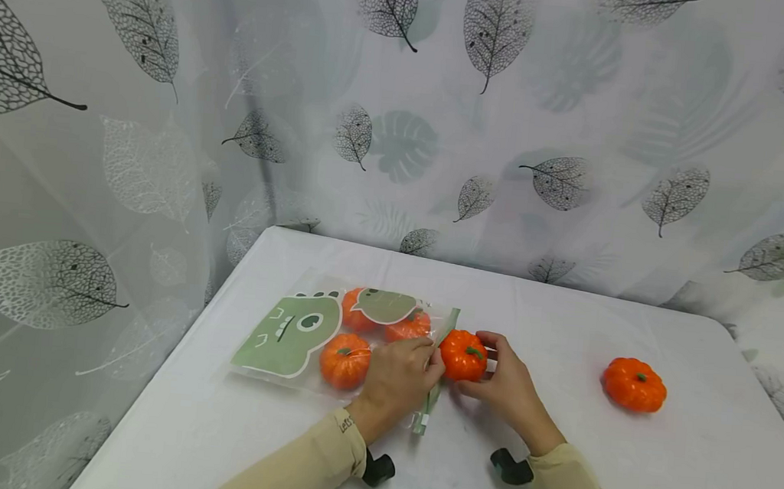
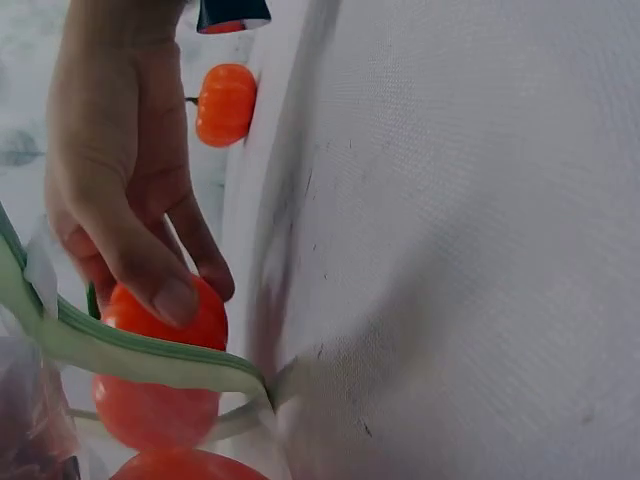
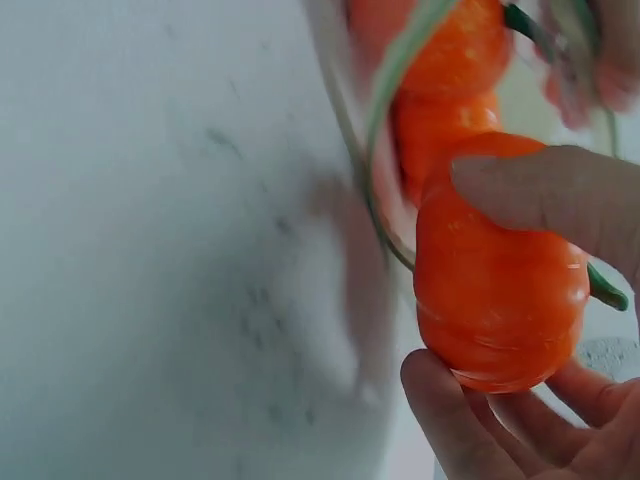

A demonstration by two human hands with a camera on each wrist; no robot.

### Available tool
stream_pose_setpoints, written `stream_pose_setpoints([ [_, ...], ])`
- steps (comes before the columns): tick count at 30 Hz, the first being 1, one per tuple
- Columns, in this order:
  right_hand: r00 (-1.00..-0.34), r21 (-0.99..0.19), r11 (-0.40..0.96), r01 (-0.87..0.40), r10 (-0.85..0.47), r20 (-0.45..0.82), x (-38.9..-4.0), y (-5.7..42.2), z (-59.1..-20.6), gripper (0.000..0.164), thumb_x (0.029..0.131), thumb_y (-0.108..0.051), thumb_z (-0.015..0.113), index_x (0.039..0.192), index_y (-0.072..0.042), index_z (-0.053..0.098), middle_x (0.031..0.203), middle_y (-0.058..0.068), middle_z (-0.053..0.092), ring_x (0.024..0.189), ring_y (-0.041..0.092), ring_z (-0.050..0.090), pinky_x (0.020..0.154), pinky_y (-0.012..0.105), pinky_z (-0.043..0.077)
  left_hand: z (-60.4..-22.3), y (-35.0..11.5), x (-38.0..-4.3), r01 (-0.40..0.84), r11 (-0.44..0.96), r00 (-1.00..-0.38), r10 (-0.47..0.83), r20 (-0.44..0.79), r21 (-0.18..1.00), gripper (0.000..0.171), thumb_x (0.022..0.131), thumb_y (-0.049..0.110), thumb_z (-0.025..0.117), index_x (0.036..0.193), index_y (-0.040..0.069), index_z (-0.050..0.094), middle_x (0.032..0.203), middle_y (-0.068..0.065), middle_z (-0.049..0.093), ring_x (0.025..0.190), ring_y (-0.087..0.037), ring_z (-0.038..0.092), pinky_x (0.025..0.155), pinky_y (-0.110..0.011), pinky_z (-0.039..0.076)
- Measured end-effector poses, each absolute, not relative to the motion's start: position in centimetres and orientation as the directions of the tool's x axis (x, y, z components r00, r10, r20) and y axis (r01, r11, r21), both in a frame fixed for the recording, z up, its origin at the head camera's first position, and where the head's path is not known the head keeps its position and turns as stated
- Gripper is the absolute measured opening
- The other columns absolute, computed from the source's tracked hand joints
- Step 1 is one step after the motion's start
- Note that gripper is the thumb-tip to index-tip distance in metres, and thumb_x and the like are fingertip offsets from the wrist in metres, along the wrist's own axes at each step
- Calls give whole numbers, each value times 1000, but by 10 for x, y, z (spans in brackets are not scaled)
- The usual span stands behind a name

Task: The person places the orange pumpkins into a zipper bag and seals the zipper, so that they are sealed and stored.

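Observation:
A clear zip bag with a green monster print lies flat on the table, three small orange pumpkins inside it. My left hand pinches the upper layer at the bag's green-edged mouth. In my right hand is another glossy orange pumpkin with a green stem, held between thumb and fingers right at that mouth. The left wrist view has the green zip strip crossing in front of this pumpkin's lower part. From the right wrist, the thumb lies over its side.
One more orange pumpkin sits apart on the right side of the white table. A leaf-patterned curtain hangs behind the table and along its left. Dark wrist-worn devices show by both sleeves.

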State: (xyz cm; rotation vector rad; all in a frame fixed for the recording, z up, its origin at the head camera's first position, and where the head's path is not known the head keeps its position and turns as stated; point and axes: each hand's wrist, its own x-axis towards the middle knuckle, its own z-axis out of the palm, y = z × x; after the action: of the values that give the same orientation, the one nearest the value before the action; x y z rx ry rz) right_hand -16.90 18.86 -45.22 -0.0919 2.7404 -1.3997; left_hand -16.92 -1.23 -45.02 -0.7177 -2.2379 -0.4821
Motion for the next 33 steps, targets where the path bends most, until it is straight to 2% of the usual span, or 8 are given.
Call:
stream_pose_setpoints([
  [5, -997, -792, 606, -66, -80, 22, -173, 177, -460, 86, 73, -13, 91, 143, 1, 44, 138, 22, 46, 122, 40, 55, 93, 46, 54, -450, -10, -169, 639, 762, -554, 357, 752, 109, 6, 79, 15, 78, 81, 10, 80, 89, 1, 77, 76, -12, 73, 63, -23, 57],
  [12, -992, -682, 722, -116, -54, 112, -176, 165, -462, 82, 72, -26, 92, 140, -3, 53, 124, 17, 56, 105, 32, 62, 87, 48, 54, -449, -8, -167, 654, 748, -540, 356, 762, 114, 7, 79, 15, 79, 82, 9, 79, 92, -2, 77, 80, -14, 74, 67, -24, 58],
  [15, -992, -646, 755, -111, -43, 119, -179, 160, -463, 81, 71, -25, 92, 140, -6, 56, 119, 15, 58, 94, 27, 63, 80, 43, 55, -450, -8, -167, 663, 739, -535, 351, 768, 124, 6, 78, 14, 79, 81, 9, 78, 91, -2, 77, 79, -14, 73, 66, -25, 58],
  [19, -996, -664, 743, -85, -36, 87, -180, 158, -465, 82, 72, -22, 91, 144, -6, 55, 121, 17, 57, 86, 22, 60, 75, 36, 54, -451, -7, -167, 676, 726, -524, 351, 776, 128, 5, 78, 12, 79, 81, 8, 78, 90, -1, 76, 76, -13, 72, 65, -24, 58],
  [25, -999, -751, 659, -37, -19, 32, -173, 161, -460, 85, 74, -20, 90, 146, 1, 49, 132, 21, 54, 97, 28, 65, 78, 39, 57, -451, -6, -168, 677, 724, -518, 345, 783, 130, 5, 79, 13, 78, 81, 9, 78, 90, 0, 76, 75, -12, 72, 62, -24, 57],
  [29, -1000, -814, 581, 11, -4, -16, -167, 165, -457, 73, 82, -21, 85, 143, 1, 51, 138, 21, 52, 105, 32, 66, 80, 40, 57, -452, -5, -169, 670, 731, -524, 342, 780, 129, 5, 79, 14, 78, 80, 9, 77, 90, 0, 76, 73, -12, 72, 60, -24, 57],
  [33, -999, -843, 537, 41, 3, -47, -165, 168, -456, 62, 87, -20, 80, 141, -1, 56, 136, 20, 53, 108, 33, 66, 77, 37, 58, -452, -4, -169, 659, 742, -531, 346, 774, 120, 6, 79, 14, 78, 80, 9, 77, 89, 0, 76, 71, -12, 71, 58, -24, 56],
])
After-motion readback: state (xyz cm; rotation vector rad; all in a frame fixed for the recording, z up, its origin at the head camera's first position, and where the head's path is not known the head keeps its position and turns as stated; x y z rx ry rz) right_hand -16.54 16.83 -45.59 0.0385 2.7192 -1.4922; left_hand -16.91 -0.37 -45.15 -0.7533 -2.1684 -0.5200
